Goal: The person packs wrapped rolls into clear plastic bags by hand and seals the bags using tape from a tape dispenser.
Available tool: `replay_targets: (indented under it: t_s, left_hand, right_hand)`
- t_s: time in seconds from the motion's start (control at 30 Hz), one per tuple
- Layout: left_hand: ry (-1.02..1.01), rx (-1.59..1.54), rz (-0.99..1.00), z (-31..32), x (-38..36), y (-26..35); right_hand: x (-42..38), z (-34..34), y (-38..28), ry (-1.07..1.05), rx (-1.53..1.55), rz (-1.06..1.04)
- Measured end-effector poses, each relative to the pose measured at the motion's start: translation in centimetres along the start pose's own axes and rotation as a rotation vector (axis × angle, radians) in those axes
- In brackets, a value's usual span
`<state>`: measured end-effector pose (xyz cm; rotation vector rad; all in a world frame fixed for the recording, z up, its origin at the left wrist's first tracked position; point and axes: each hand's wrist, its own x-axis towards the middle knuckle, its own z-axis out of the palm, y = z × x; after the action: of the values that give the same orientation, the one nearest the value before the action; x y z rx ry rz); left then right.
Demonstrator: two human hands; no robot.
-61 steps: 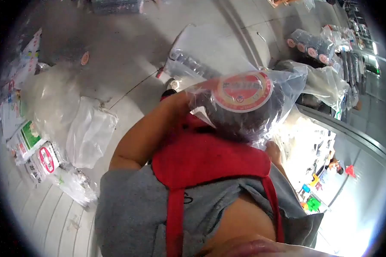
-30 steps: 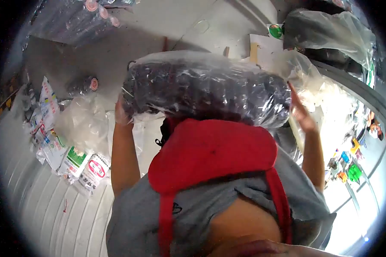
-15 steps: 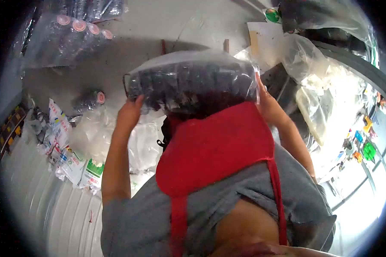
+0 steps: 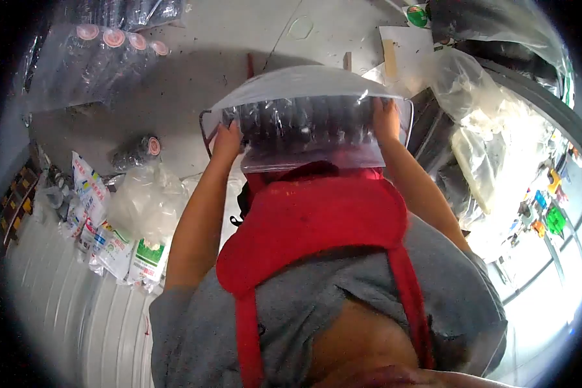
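Note:
A clear plastic bag (image 4: 304, 123) holding a row of dark, rounded items lies in front of my chest, its far part billowing up. My left hand (image 4: 226, 143) grips its left end, thumb on top. At the right end my right hand (image 4: 387, 121) holds the bag in the same way. What my fingers do beneath the plastic is hidden. A thin dark metal wire frame (image 4: 410, 126) shows just outside both ends of the bag. The near edge of the plastic hangs over the top of my red apron (image 4: 317, 220).
Filled clear bags with round pink labels (image 4: 114, 39) lie at upper left. A single wrapped dark roll (image 4: 136, 154) is on the grey surface at left. Crumpled plastic (image 4: 150, 200) and printed sacks (image 4: 113, 249) lie at left; more clear plastic bags (image 4: 478, 155) are heaped at right.
The bag has levelled and now sits squarely between the wire frame's sides. My left hand has moved right, and my right hand has come round onto the bag's top.

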<state>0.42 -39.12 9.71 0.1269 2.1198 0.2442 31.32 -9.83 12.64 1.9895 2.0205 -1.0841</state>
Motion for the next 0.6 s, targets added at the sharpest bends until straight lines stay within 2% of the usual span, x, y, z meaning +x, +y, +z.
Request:
replay_targets:
  t_s: [0.03, 0.07, 0.13, 0.17, 0.2, 0.27, 0.33, 0.43, 0.47, 0.5, 0.53, 0.6]
  left_hand:
    - [-0.004, 0.010, -0.002, 0.8, 0.2, 0.6]
    - [0.093, -0.208, -0.123, 2.3, 0.3, 1.5]
    - [0.192, -0.435, -0.249, 4.2, 2.3, 1.1]
    - [0.049, -0.244, -0.136, 4.7, 4.1, -1.1]
    - [0.036, -0.215, -0.072, 5.0, 5.2, -1.6]
    - [0.060, -0.268, 0.019, 5.3, 6.6, -1.5]
    - [0.060, -0.281, 0.084, 5.4, 7.8, -1.3]
    - [0.065, -0.193, 0.178, 6.4, 8.1, -1.6]
    - [0.077, -0.146, 0.263, 6.2, 7.8, -1.6]
    - [0.089, -0.078, 0.349, 6.0, 7.2, -1.5]
    - [0.094, 0.007, 0.415, 5.5, 5.8, -1.3]
    - [0.091, 0.292, 0.333, 3.4, -0.3, 4.6]
  right_hand:
    - [1.1, 1.5, 0.6, -0.002, 0.004, 0.010]
    - [2.3, 3.0, 1.4, 0.026, -0.052, 0.026]
    - [3.8, 5.3, 3.7, 0.052, -0.116, 0.035]
    - [4.3, 6.5, 5.2, 0.109, -0.107, -0.143]
    - [5.4, 7.9, 7.1, 0.171, -0.091, -0.323]
    - [9.2, 10.6, 10.2, 0.058, -0.563, -0.383]
    - [8.6, 12.1, 12.8, 0.050, -0.426, -0.456]
    - [7.0, 10.6, 15.0, 0.061, -0.248, -0.597]
    - [7.9, 10.0, 14.4, 0.092, -0.181, -0.667]
    - [6.5, 8.7, 9.3, -0.067, -0.926, -0.537]
    - [4.5, 6.3, 4.9, -0.053, -0.924, -0.543]
    - [0.4, 3.5, -0.7, -0.086, -0.608, -0.635]
